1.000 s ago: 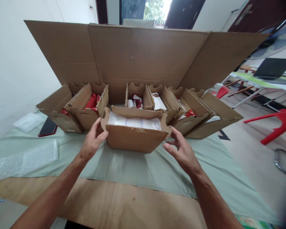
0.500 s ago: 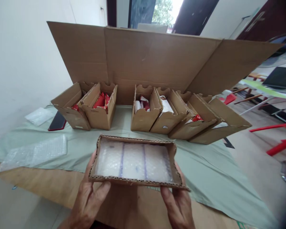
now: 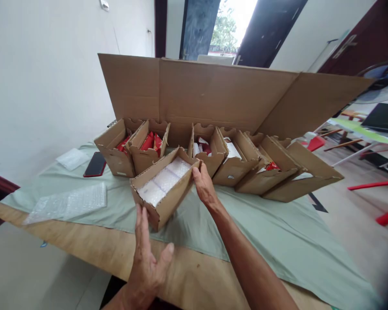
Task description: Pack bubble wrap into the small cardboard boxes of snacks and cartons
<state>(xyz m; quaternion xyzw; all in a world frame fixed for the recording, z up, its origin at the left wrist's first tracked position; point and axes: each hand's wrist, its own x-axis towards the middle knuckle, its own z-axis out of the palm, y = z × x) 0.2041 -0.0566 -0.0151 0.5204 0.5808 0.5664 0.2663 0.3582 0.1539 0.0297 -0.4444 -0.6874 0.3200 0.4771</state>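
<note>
A narrow open-topped cardboard box (image 3: pixel 176 200) stands at a slant over the green cloth, with a bubble-wrapped white bundle (image 3: pixel 164 180) inside. My right hand (image 3: pixel 205 186) grips its far right corner, thumb on the outer side; its other fingers are partly hidden behind the corner. At the near end, the outstretched fingertips of my left hand (image 3: pixel 148 262) rest against the cardboard, thumb spread away. Behind are two cardboard boxes with red packets (image 3: pixel 148 142) on the left, and several more boxes (image 3: pixel 234 170) on the right.
A tall folded cardboard panel (image 3: pixel 220 97) rises behind the boxes. On the green cloth (image 3: pixel 245 232) at left lie a sheet of bubble wrap (image 3: pixel 69 202), a dark phone (image 3: pixel 95 164) and a white packet (image 3: pixel 72 159). The table's bare wooden edge (image 3: pixel 93 241) runs along the front.
The box has moved away from me and turned from crosswise to slanting, its far end nearing the row. My left hand has loosened its grip to flat fingers; my right has shifted to the far corner.
</note>
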